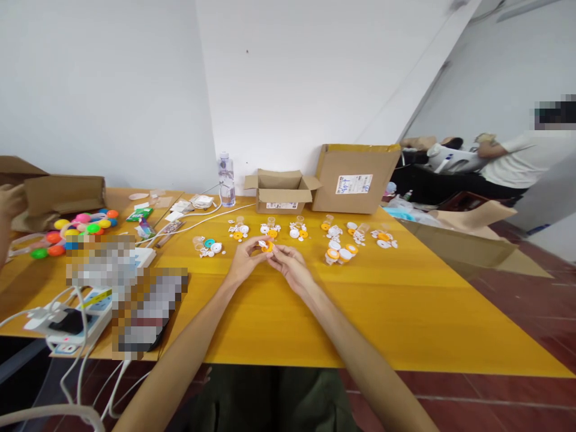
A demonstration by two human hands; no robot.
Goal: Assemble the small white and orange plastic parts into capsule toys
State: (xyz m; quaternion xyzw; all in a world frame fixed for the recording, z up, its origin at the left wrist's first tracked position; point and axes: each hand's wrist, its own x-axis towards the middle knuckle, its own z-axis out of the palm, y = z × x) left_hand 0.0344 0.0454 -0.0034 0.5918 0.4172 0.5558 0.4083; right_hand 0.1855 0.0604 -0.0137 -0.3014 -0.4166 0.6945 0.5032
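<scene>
Over the middle of the table, my left hand [243, 259] and my right hand [290, 265] meet, fingers closed on a small orange ring-shaped part [267, 246] with a white piece at its left side. Its exact kind is too small to make out. Just beyond my hands lie small piles of white and orange parts [297, 230] with transparent cups [330, 220]. A pile with a teal ring [209, 243] sits left of my left hand. To the right of my right hand stand several capped containers [344, 255] with orange and white lids.
A small open carton [284, 195] and a larger upright box [355, 179] stand at the back, with a water bottle [227, 181] left of them. Colourful balls [92, 228], a power strip [96, 312] and cables lie left. A person's hand [11, 201] shows far left; another person [517, 162] sits right.
</scene>
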